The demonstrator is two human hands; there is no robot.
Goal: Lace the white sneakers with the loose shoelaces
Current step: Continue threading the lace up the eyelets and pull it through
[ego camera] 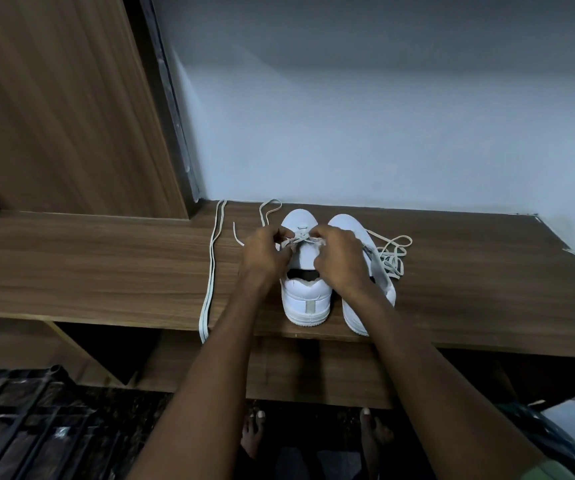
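A: On the wooden surface (106, 265), two white sneakers, toes to the wall. Left sneaker (305, 296) has a lace (299, 239) across its front eyelets.

B: Grips?

A: I see left hand (265, 252) and right hand (339, 261) each pinching that lace. Right sneaker (351, 226) just beside; spare lace (211, 268) left, tangled lace (391, 256) right.

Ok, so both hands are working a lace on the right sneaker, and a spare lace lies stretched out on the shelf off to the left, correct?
Not quite: the head view shows the left hand and right hand working the lace on the left sneaker, not the right sneaker. The spare lace does lie stretched out on the shelf to the left.
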